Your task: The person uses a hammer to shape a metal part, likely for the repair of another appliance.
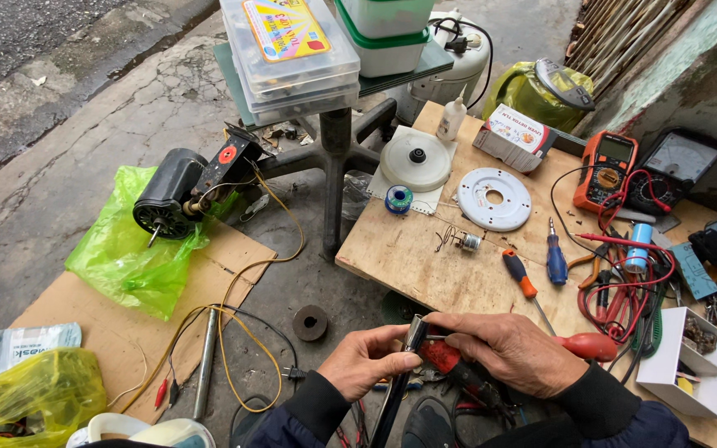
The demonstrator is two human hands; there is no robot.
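Two hands are met at the near edge of the plywood board [425, 249]: a small dark metal part [414, 333] is pinched by the left hand [364, 359], while red-handled pliers [450, 362] are gripped by the right hand [512, 350].

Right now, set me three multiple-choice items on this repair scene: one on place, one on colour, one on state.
1. Where does the black motor lie?
A. on a green plastic bag
B. on the wooden board
C. inside a white box

2. What colour is the multimeter case?
A. blue
B. orange
C. grey

3. What is the left hand doing?
A. resting flat and open
B. pinching a small metal part
C. holding a screwdriver

Answers: 1 A, the bag spreads under the motor. 2 B, its shell is orange. 3 B, the fingers close on the part, opposite the right hand.
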